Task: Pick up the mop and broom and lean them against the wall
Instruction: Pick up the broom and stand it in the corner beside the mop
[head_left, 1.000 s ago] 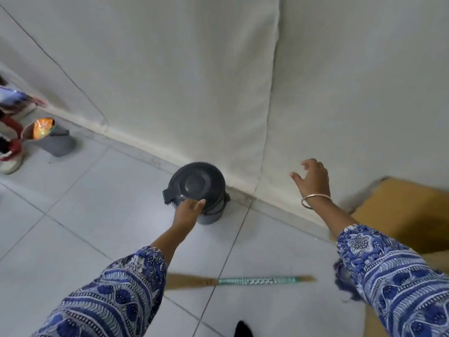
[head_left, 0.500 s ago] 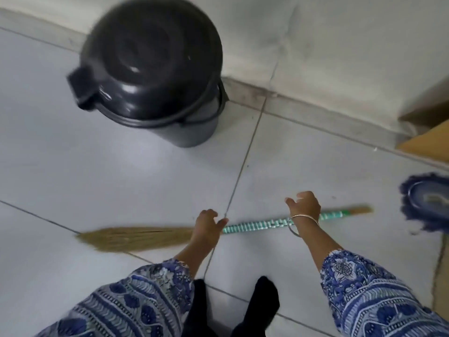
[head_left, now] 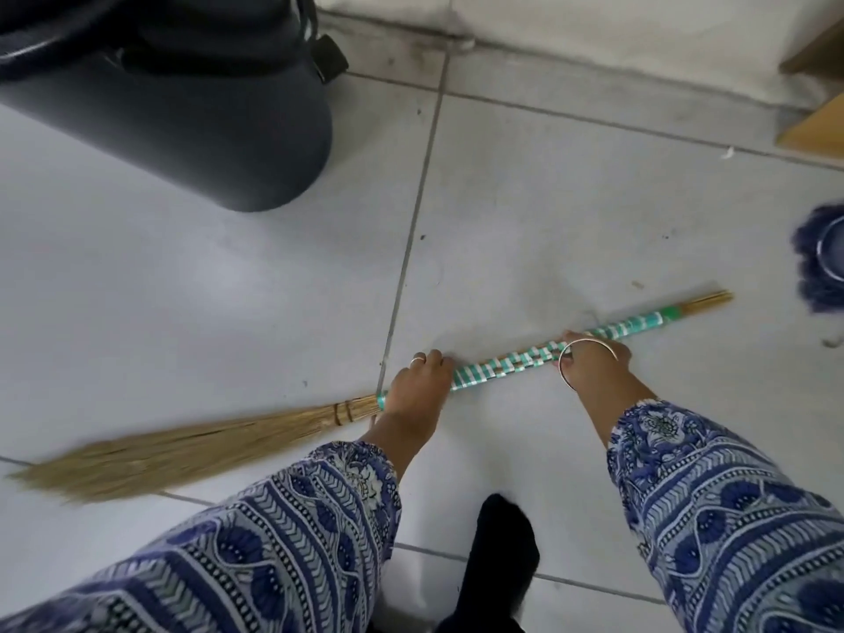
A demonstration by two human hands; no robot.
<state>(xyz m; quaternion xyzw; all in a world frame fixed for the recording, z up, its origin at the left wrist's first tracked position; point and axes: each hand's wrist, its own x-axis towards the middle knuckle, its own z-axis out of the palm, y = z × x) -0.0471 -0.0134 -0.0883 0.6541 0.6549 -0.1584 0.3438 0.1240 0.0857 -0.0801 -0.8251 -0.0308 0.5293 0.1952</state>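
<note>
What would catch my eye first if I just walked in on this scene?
Probably the broom lying across the pale tiled floor, with its green-and-silver wrapped handle and straw bristles fanning out to the left. The left hand and right hand both grip the handle. A big dark bin looms at top left, and the blue mop head peeks in at the right edge.

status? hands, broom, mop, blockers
Left hand and right hand both closed on broom handle, broom lying on floor. Mop at right edge, untouched. Dark bin stands by wall.
</note>
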